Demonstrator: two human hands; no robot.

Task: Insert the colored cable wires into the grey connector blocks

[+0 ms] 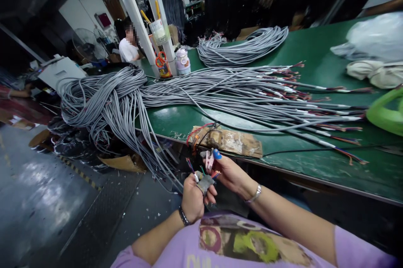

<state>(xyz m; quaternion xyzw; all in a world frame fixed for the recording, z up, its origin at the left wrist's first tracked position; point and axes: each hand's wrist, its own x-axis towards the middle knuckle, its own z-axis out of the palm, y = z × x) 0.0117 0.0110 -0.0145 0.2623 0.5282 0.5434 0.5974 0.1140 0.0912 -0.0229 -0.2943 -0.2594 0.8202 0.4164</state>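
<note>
My left hand (193,201) is closed around the end of a grey cable, its thin coloured wires (190,164) standing up above a white sleeve (196,177). Grey wrapping (206,183) covers a digit of this hand. Close beside it, my right hand (231,172) pinches a small pink clip-like piece (209,161). A blue cover (217,154) sits on the right thumb tip. Orange wire ends (215,174) show between the two hands; which cable they belong to, I cannot tell. Just beyond lies a worn wooden board (233,140) at the bench edge, with red and black leads at its left end.
Long grey cables (195,87) with stripped ends lie across the green bench (315,175) and hang off its left side. Behind them is another coil (245,47). A bottle (182,61) and orange-handled scissors (161,60) stand by a post. Another person (127,49) is farther back.
</note>
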